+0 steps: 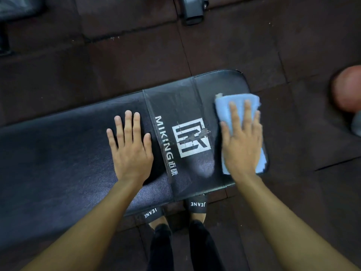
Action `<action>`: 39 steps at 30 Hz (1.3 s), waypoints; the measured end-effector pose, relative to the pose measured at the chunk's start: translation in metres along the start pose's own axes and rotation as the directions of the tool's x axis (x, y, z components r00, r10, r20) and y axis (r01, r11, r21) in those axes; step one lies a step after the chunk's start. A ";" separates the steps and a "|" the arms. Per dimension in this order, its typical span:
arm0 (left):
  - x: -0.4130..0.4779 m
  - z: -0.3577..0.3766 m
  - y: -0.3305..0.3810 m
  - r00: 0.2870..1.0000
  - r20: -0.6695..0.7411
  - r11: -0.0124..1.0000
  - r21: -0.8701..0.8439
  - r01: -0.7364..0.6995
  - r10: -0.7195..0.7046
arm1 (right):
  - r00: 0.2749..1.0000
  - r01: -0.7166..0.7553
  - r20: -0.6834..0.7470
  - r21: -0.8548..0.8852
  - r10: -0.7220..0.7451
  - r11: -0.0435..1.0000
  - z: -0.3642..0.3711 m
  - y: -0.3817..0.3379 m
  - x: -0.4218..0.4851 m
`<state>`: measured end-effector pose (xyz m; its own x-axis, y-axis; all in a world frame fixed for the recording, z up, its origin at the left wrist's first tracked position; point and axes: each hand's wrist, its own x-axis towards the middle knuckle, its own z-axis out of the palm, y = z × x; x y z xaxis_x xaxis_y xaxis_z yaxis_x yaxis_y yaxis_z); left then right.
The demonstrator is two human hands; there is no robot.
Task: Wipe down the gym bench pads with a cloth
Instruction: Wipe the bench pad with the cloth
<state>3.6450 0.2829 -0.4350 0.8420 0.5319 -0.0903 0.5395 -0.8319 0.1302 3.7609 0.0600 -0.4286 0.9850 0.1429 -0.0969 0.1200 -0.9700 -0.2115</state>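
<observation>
The bench pad (48,153) runs crosswise on the floor (136,61) in front of the person, with its end off to their right. A printed band (191,137) crosses the pad near that end. The left hand (130,151) lies flat on the pad just left of the band. The cloth (240,102) lies on the pad's end, right of the band, and the right hand (242,145) rests flat on top of it, so the band sits between the two hands. The person's slippers (197,204) stand on the floor at the pad's near edge, toes tucked under it. A ball (349,89) lies on the floor well beyond the pad's right end. A piece of gym equipment (192,10) stands on the floor behind the pad.
</observation>
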 end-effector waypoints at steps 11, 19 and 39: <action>0.002 0.000 0.000 1.000 0.010 1.000 0.004 0.008 -0.008 | 0.992 0.105 0.073 0.015 -0.106 0.994 0.017 -0.059 -0.118; 0.004 0.000 -0.001 1.000 -0.002 1.000 -0.009 0.007 -0.007 | 0.931 0.349 0.106 0.028 -0.350 0.937 0.013 -0.073 -0.009; 0.008 -0.049 -0.001 0.983 0.181 0.983 -0.170 0.073 -0.042 | 0.966 0.167 0.124 0.369 -0.226 0.914 -0.027 -0.084 -0.006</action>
<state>3.6514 0.2952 -0.3871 0.8037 0.5288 -0.2728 0.5927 -0.7518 0.2889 3.7482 0.1351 -0.3836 0.9089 0.3822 -0.1668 0.2282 -0.7906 -0.5683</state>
